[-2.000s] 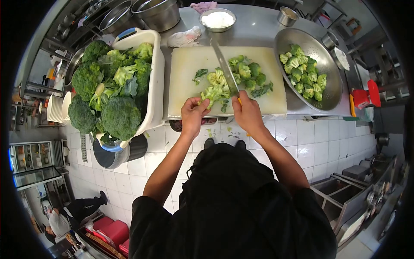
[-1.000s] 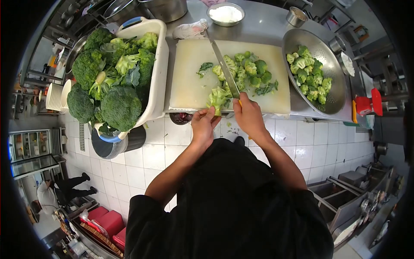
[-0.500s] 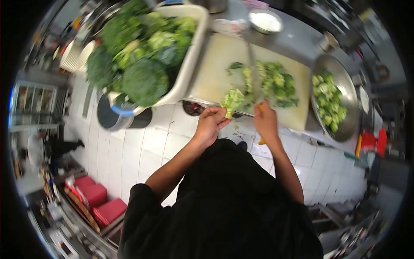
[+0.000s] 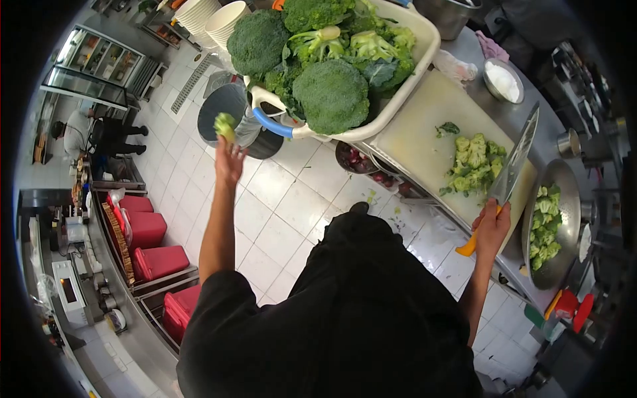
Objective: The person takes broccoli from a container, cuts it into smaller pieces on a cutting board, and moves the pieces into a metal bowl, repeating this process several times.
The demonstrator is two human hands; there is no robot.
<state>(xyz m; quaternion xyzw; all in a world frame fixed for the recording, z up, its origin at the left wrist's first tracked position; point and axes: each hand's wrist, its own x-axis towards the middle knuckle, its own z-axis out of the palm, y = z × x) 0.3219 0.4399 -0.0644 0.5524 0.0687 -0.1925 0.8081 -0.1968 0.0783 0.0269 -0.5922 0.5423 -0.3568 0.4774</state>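
Observation:
My left hand (image 4: 230,161) is stretched out to the left with its fingers apart. A slightly blurred broccoli stem piece (image 4: 225,126) is just beyond its fingertips, near the grey bin (image 4: 217,109). The fingers of my right hand (image 4: 492,229) are wrapped round the orange handle of a knife (image 4: 516,162), whose blade points up and away over the cutting board (image 4: 415,126). Cut broccoli florets (image 4: 476,159) lie on the board left of the blade, with a small leafy scrap (image 4: 448,128) behind them.
A white tub (image 4: 424,50) of broccoli heads (image 4: 330,96) stands left of the board. At right is a metal bowl (image 4: 569,225) of florets (image 4: 545,229). A bowl of white powder (image 4: 503,83) sits behind. Another person (image 4: 99,132) stands far left; red containers (image 4: 159,262) are at lower left.
My left hand has moved left from the board's edge towards the bin, and its fingers have opened from the stem piece. My right hand has drawn the knife rightwards from the florets. The view has turned.

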